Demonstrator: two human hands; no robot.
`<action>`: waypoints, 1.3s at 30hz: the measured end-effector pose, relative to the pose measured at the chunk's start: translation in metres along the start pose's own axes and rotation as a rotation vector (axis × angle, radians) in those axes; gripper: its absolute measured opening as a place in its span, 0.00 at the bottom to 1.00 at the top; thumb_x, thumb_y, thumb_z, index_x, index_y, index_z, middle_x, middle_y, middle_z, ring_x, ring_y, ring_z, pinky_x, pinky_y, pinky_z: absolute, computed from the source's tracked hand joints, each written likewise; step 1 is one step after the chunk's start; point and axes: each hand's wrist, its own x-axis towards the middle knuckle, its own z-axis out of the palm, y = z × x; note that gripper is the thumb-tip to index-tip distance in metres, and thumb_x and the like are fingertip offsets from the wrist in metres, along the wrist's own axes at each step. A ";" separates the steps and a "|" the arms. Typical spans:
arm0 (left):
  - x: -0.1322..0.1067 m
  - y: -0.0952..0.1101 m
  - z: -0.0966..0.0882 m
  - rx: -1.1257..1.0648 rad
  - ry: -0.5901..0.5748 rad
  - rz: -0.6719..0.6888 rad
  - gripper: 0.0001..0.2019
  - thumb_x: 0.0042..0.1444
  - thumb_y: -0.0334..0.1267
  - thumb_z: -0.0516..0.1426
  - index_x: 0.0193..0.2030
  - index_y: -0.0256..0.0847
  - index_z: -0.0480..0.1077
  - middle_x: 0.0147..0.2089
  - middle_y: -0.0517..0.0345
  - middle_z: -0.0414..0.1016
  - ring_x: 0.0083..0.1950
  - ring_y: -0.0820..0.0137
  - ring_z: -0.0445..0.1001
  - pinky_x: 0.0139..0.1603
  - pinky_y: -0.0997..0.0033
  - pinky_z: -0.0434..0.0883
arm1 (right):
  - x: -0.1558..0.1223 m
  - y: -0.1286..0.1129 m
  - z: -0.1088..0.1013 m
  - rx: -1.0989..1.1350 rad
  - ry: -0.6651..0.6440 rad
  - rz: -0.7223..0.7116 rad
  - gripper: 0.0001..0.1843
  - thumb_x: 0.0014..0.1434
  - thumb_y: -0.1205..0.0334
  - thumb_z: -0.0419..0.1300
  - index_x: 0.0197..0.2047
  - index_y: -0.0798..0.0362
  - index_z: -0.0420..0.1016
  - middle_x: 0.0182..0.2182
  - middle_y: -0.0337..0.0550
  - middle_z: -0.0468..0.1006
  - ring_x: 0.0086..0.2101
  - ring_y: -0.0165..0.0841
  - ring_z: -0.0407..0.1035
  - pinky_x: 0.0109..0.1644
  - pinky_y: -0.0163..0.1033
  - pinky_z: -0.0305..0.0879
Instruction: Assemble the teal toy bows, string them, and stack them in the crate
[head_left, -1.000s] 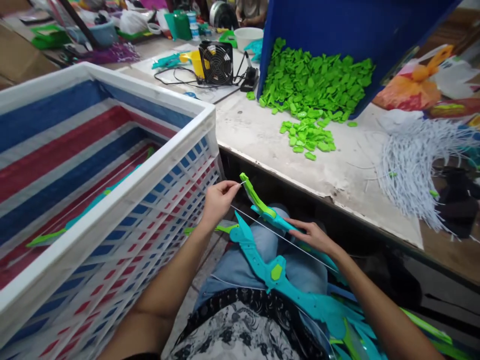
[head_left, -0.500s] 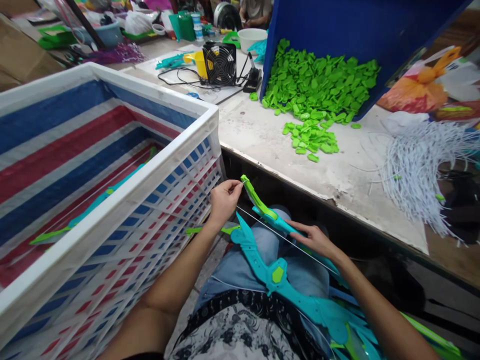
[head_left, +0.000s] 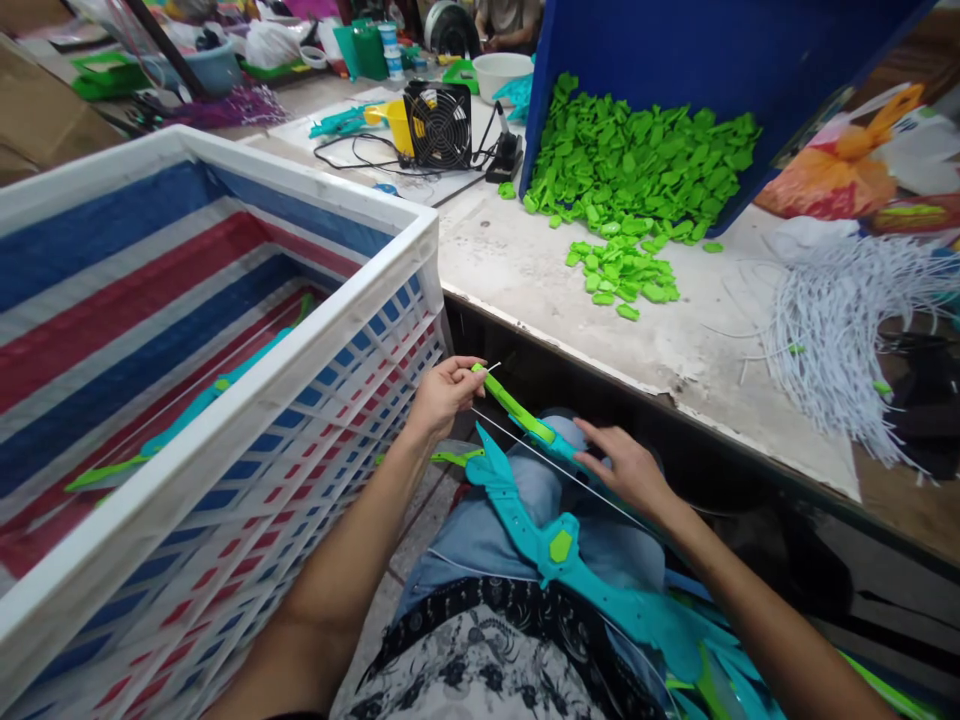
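A toy bow with a lime-green limb [head_left: 517, 410] and a teal middle slants over my knees, a white string [head_left: 559, 468] stretched along it. At its green tip, my left hand [head_left: 446, 395] is closed in a pinch, and a short white string end pokes out past the fingers. My right hand [head_left: 628, 465] grips the teal middle, thumb and forefinger somewhat apart; its other fingers are hidden. Across my lap lies a second, teal bow [head_left: 517, 520] with a green hexagon. More teal and green bow parts [head_left: 720, 660] sit beneath my right forearm.
A white plastic crate [head_left: 315, 290] with striped lining stands at left, a bow [head_left: 202, 400] inside. On the worktable [head_left: 517, 270] a tipped blue bin [head_left: 645, 50] spills green pieces [head_left: 637, 160]. White strings [head_left: 832, 340] lie at right; a small black fan [head_left: 439, 125] stands behind.
My left hand has shifted slightly left and now pinches the bow's green tip, with the string end poking past it. My right forefinger has lifted a little from the teal part.
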 end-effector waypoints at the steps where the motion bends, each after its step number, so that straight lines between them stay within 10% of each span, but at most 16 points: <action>1: -0.002 -0.001 0.000 -0.007 0.001 -0.002 0.21 0.40 0.45 0.67 0.38 0.34 0.70 0.18 0.62 0.69 0.15 0.84 0.53 0.17 0.82 0.47 | 0.013 -0.010 0.000 0.004 0.098 -0.046 0.24 0.60 0.50 0.55 0.57 0.49 0.69 0.38 0.47 0.77 0.40 0.40 0.69 0.45 0.45 0.66; 8: -0.015 -0.004 -0.005 -0.023 0.010 -0.021 0.20 0.41 0.44 0.67 0.38 0.34 0.70 0.19 0.63 0.68 0.16 0.83 0.55 0.17 0.82 0.48 | 0.124 -0.083 0.007 0.335 0.194 -0.348 0.10 0.58 0.59 0.59 0.42 0.51 0.76 0.33 0.43 0.73 0.35 0.33 0.65 0.37 0.38 0.64; 14: -0.019 -0.007 -0.014 0.043 -0.005 -0.044 0.19 0.44 0.46 0.64 0.39 0.37 0.68 0.19 0.65 0.67 0.15 0.81 0.55 0.16 0.81 0.54 | 0.134 -0.103 0.010 0.435 0.183 -0.406 0.07 0.55 0.64 0.60 0.26 0.53 0.72 0.26 0.39 0.71 0.31 0.30 0.63 0.36 0.37 0.60; 21: -0.034 -0.025 -0.008 0.564 0.234 0.369 0.05 0.53 0.37 0.56 0.35 0.39 0.69 0.41 0.54 0.74 0.43 0.69 0.72 0.42 0.71 0.68 | 0.183 -0.069 -0.026 0.533 0.525 -0.013 0.08 0.46 0.74 0.61 0.20 0.57 0.67 0.21 0.35 0.66 0.27 0.26 0.61 0.35 0.36 0.57; 25: -0.040 -0.020 -0.002 0.512 0.063 0.410 0.08 0.55 0.36 0.53 0.34 0.39 0.74 0.37 0.54 0.74 0.42 0.68 0.72 0.47 0.68 0.67 | 0.190 -0.064 -0.051 0.595 0.884 0.158 0.05 0.52 0.72 0.57 0.25 0.59 0.66 0.24 0.37 0.66 0.27 0.25 0.60 0.37 0.37 0.58; 31: -0.012 0.000 -0.012 0.163 0.009 0.018 0.17 0.51 0.48 0.57 0.36 0.36 0.76 0.39 0.49 0.77 0.43 0.63 0.74 0.46 0.64 0.68 | 0.102 -0.139 0.039 0.615 0.514 -0.261 0.04 0.55 0.66 0.59 0.28 0.51 0.71 0.33 0.40 0.70 0.42 0.33 0.65 0.50 0.42 0.62; 35: -0.011 0.008 -0.027 0.677 0.128 0.248 0.09 0.49 0.41 0.58 0.27 0.37 0.74 0.42 0.49 0.75 0.45 0.64 0.72 0.50 0.64 0.67 | 0.089 -0.141 0.086 0.716 0.578 -0.084 0.04 0.55 0.64 0.60 0.29 0.51 0.73 0.34 0.41 0.68 0.41 0.33 0.65 0.48 0.42 0.63; 39: -0.022 0.013 -0.026 1.021 0.176 0.487 0.08 0.53 0.36 0.53 0.30 0.38 0.72 0.39 0.50 0.75 0.44 0.64 0.73 0.48 0.64 0.68 | 0.098 -0.133 0.091 0.784 0.581 -0.013 0.04 0.55 0.63 0.60 0.30 0.52 0.73 0.33 0.41 0.69 0.37 0.30 0.66 0.43 0.38 0.64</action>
